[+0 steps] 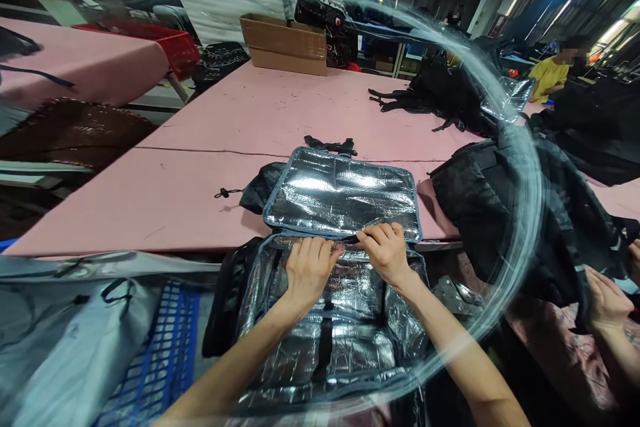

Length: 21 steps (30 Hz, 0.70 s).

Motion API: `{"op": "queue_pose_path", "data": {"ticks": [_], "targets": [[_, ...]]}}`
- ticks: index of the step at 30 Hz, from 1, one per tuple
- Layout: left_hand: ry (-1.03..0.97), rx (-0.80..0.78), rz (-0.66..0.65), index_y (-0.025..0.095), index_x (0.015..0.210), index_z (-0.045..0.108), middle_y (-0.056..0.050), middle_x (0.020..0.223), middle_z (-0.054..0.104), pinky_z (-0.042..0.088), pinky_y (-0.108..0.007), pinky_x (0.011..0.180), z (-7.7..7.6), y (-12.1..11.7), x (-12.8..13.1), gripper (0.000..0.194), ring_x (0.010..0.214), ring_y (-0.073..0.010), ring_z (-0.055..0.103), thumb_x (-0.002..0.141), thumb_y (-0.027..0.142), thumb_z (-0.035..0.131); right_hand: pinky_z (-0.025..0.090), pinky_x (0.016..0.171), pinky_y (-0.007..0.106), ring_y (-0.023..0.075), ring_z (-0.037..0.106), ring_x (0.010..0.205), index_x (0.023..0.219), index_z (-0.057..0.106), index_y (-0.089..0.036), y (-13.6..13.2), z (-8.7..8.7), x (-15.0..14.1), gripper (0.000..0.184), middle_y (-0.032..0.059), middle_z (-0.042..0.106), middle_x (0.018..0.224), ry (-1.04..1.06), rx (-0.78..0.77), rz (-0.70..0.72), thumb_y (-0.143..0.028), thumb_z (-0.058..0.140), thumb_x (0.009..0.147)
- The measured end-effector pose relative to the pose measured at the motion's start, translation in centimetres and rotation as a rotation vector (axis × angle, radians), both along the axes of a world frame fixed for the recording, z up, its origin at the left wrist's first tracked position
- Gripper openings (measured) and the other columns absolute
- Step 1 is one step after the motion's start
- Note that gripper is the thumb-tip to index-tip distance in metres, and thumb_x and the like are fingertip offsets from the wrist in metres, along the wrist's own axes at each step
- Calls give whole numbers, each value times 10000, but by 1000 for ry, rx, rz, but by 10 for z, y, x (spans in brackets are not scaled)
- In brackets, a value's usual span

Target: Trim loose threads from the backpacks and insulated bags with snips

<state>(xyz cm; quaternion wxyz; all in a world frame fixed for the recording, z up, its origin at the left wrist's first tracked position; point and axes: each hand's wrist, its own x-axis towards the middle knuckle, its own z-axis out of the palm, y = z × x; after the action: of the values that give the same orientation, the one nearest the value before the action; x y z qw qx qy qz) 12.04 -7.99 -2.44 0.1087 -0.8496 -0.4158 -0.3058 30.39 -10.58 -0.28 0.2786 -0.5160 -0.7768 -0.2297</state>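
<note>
A black insulated bag with a shiny silver lining stands opened toward me at the table's front edge. Its lid, silver inside with a dark bound rim, lies folded back on the tabletop. At the seam between lid and body, my left hand is closed on the bag's back edge, fingers curled over it. My right hand pinches a dark strip on the same seam, slightly to the right. Both sets of fingertips are partly hidden. A black strap with buckles sticks out beyond the lid.
The pink table bears a cardboard box at its far end and black bags at right. Beside me, another person's hand holds a black backpack. A blue basket and grey bag are at lower left.
</note>
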Motion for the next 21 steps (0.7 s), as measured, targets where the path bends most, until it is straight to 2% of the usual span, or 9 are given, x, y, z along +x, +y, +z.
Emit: {"op": "queue_pose_path", "data": {"ticks": [4,9,14,21], "targets": [[-77,-145,-75,164,750,573,-32,701,571,304,-320,654,3,-4,4,170,697,-177,490,870,197,457,271,713,313,128,521,776,919,601,-192,-2,1,5,85,3,668,873,-15,15,2,-245,564,864],[-221,-288,-147,170,706,557,-13,712,582,292,-330,719,2,-7,3,200,717,-154,506,871,197,448,269,705,315,119,527,755,935,595,-187,-12,1,15,99,-2,671,851,-53,49,20,-244,577,856],[-282,-358,-177,177,713,570,0,709,589,277,-335,743,3,-9,4,187,717,-141,512,862,209,460,273,702,312,114,537,774,938,597,-182,-20,1,19,98,-6,673,895,-151,87,44,-157,552,855],[-296,-381,-191,181,717,577,7,718,604,270,-345,760,8,-13,5,176,721,-140,534,854,217,474,290,706,295,119,542,809,940,607,-171,-16,8,17,115,-1,667,914,-253,154,125,-138,544,849]]}}
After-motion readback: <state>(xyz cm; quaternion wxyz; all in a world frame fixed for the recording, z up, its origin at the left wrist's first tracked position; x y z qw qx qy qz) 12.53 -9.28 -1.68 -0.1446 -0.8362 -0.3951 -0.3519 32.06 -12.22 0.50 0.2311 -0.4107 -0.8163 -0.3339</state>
